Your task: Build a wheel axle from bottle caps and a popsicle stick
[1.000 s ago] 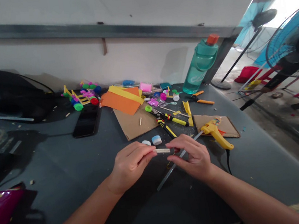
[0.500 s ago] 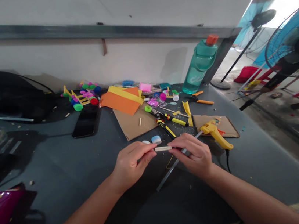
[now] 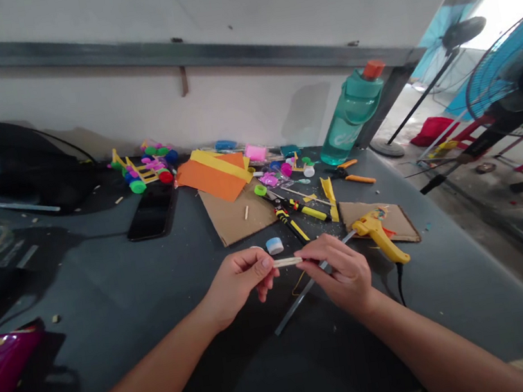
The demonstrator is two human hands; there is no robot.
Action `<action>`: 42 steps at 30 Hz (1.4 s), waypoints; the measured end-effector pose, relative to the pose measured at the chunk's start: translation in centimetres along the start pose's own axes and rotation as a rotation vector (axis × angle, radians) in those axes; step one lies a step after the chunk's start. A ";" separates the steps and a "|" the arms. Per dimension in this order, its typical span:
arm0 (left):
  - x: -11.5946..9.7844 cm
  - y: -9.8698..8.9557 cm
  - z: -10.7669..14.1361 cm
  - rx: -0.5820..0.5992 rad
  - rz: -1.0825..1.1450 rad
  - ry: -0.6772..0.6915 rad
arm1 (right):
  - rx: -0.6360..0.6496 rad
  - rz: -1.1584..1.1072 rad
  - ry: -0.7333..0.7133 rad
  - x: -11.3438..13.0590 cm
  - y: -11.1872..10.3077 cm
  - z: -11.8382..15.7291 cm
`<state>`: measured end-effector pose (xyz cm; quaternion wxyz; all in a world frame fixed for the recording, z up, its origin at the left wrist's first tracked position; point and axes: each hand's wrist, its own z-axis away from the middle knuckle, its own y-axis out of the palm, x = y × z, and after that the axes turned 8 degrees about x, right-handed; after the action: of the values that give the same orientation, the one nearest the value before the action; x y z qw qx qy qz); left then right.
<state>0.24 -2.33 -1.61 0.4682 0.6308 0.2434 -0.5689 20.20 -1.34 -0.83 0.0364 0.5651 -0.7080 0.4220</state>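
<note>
Pale wooden stick (image 3: pixel 287 262) pinched between fingertips of both hands, level, just ahead of body. Left hand (image 3: pixel 238 288) has shifted toward right hand (image 3: pixel 341 269); narrow grip on both. Grey plastic rod (image 3: pixel 297 303) runs beneath right hand; yellow glue gun (image 3: pixel 379 238) just beyond it; white-and-blue bottle cap (image 3: pixel 274 245) just past left fingers.

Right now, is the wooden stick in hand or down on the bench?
In hand: the wooden stick spans the gap, its ends pinched by the left hand and the right hand.

Pale wooden stick (image 3: pixel 286 262): matt, unpainted.
Brown cardboard sheet (image 3: pixel 238 219): matt paper, rough cut edges.
Yellow plastic glue gun (image 3: pixel 378 238): smooth, faint sheen.
Teal plastic bottle (image 3: pixel 347 125): translucent, glossy.
</note>
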 end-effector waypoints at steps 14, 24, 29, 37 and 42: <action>0.9 0.5 -0.2 0.010 0.124 0.035 | -0.031 -0.019 0.014 0.5 0.2 -0.1; 0.7 0.0 -0.3 -0.113 -0.088 0.061 | -0.029 0.004 -0.033 0.4 0.1 -0.2; 0.3 -0.4 -0.4 -0.206 -0.169 0.113 | -0.046 0.007 -0.021 0.2 -0.1 -0.2; -0.1 -0.3 -0.2 -0.203 -0.164 0.086 | -0.041 0.009 0.001 0.1 -0.1 0.0; -0.3 -0.4 -0.1 -0.214 -0.143 0.068 | -0.039 0.005 0.015 -0.1 0.0 0.1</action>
<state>-0.10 -1.97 -1.44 0.4825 0.5774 0.3625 -0.5499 20.29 -1.34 -0.91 0.0514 0.5594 -0.7172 0.4124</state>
